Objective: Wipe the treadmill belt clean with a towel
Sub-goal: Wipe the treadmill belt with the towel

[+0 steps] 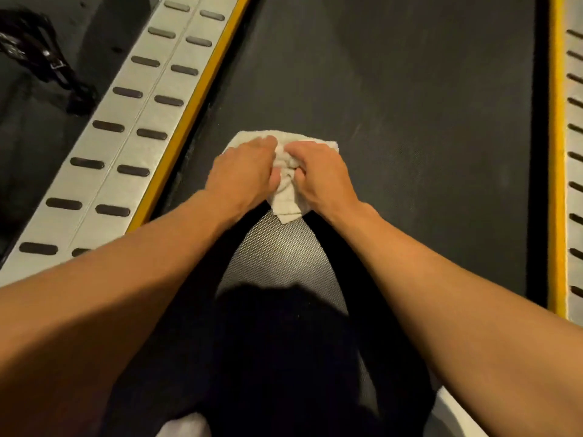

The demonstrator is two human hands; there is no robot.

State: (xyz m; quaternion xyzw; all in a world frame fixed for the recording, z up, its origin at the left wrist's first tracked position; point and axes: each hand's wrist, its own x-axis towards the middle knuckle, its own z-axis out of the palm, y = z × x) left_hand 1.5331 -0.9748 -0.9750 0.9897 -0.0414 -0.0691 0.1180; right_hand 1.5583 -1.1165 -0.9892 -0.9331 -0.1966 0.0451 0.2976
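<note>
Towel (285, 197) lies on belt (410, 89), left of centre, under both hands: left hand (243, 175) beside right hand (318, 178). Side rails flank belt: left rail (104, 152), right rail (574, 184).

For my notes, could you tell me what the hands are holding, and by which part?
The left hand and right hand grip the towel at its bunched middle.
</note>
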